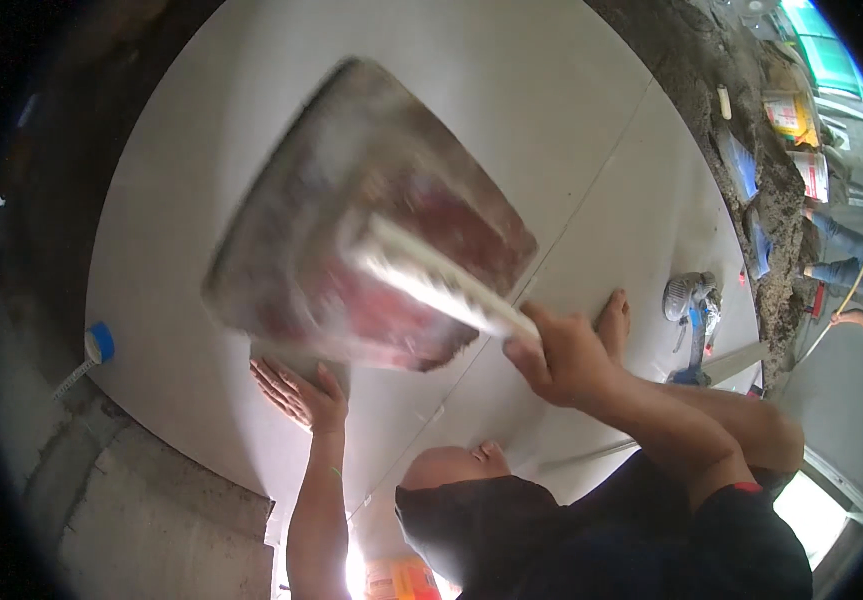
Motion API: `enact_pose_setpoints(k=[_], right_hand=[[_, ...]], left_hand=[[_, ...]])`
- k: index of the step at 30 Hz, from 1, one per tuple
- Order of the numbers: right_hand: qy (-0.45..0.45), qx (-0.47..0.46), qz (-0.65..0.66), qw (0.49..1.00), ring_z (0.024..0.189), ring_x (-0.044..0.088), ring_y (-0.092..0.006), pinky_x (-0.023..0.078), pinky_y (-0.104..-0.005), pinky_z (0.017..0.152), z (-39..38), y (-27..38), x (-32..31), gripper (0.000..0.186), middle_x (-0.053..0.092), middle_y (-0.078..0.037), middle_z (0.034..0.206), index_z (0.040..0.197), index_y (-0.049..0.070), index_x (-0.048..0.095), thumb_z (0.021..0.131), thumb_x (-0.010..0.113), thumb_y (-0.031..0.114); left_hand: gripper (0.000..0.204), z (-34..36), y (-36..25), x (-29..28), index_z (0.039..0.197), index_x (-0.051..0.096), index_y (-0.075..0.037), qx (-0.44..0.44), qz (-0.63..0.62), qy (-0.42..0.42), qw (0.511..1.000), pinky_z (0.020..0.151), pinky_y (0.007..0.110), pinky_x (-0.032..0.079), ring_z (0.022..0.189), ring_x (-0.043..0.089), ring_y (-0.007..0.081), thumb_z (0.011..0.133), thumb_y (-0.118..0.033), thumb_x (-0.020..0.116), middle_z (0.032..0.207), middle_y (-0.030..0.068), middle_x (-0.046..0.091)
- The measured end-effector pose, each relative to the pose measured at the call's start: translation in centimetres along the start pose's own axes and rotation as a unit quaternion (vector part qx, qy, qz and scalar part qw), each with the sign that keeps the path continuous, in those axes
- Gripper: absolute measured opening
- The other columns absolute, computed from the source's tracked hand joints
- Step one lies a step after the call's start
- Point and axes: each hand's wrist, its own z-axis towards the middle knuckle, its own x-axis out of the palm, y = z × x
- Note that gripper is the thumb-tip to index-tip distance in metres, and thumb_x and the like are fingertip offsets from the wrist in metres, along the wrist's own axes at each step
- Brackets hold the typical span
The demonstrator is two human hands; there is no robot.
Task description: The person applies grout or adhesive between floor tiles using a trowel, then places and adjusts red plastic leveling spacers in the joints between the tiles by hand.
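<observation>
My right hand (574, 355) is closed round the end of an off-white handle. The handle belongs to a broad, paddle-like tool (422, 215) with a dark grey, stained head and reddish patches. The tool is held up close in the middle of the view, blurred by motion, so its exact kind is unclear. It hides part of the large pale tiles (612, 130) below. My left hand (302, 393) lies flat on the tile surface just below the tool's near left edge, fingers stretched out and holding nothing. Thin joints run between the tiles.
A bare foot (616, 318) and a knee are on the tiles. Grey gloves (687, 295) and a blue-handled tool (695, 350) lie at right. A blue round item (101, 342) sits at the left edge. Beyond are rough mortar (784, 200), buckets (810, 175) and a co-worker (857, 270) holding a pole.
</observation>
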Motion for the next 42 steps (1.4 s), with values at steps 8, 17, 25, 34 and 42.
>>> enact_pose_setpoints(k=[8,17,25,34,42], right_hand=[[0.088,0.118,-0.075,0.986,0.066,0.058,-0.0465,0.046,-0.0506,0.061,1.2,-1.9,2.2,0.051,0.059,-0.026,0.067,0.082,-0.001,0.059,0.094,0.048,0.047],[0.082,0.038,-0.162,0.983,0.061,0.061,-0.0428,0.05,-0.0514,0.058,-0.8,-6.4,5.1,0.043,0.063,-0.019,0.068,0.094,0.005,0.059,0.092,0.051,0.047],[0.082,-0.004,-0.004,0.997,0.069,0.061,-0.0432,0.048,-0.0492,0.063,3.9,4.4,-1.8,0.045,0.061,-0.023,0.069,0.1,0.003,0.057,0.096,0.045,0.046],[-0.081,0.197,0.062,0.975,0.066,0.063,-0.0358,0.049,-0.046,0.064,9.9,-8.6,-3.1,0.067,0.063,-0.02,0.069,0.084,0.0,0.062,0.094,0.036,0.061],[-0.077,0.192,0.105,0.973,0.079,0.064,-0.04,0.049,-0.0482,0.072,12.9,-8.0,-4.2,0.072,0.065,-0.025,0.08,0.091,-0.004,0.064,0.094,0.034,0.062]], left_hand=[[0.069,0.4,-1.5,0.1,0.144,0.024,0.006,-0.015,-0.008,-0.029,0.999,0.11,0.055,0.024,0.136,0.026,0.0472,0.094,-0.04,0.04,0.149,0.0289,0.024],[0.062,0.4,-0.5,1.1,0.14,0.03,0.006,0.021,-0.002,-0.086,0.996,0.107,0.056,0.027,0.133,0.031,0.0474,0.095,-0.034,0.043,0.145,0.0288,0.03],[0.063,-0.1,0.3,0.5,0.143,0.027,0.005,-0.006,0.045,-0.026,0.999,0.109,0.054,0.026,0.136,0.026,0.0446,0.097,-0.036,0.037,0.146,0.0277,0.029],[0.063,0.3,-0.2,0.7,0.145,0.022,0.003,0.003,0.067,-0.06,0.996,0.11,0.055,0.023,0.137,0.025,0.0439,0.096,-0.032,0.038,0.15,0.0255,0.024],[0.071,11.7,-9.0,6.4,0.145,0.024,0.003,-0.227,0.26,0.099,0.933,0.11,0.053,0.02,0.137,0.028,0.0395,0.095,-0.046,0.04,0.15,0.023,0.026]])
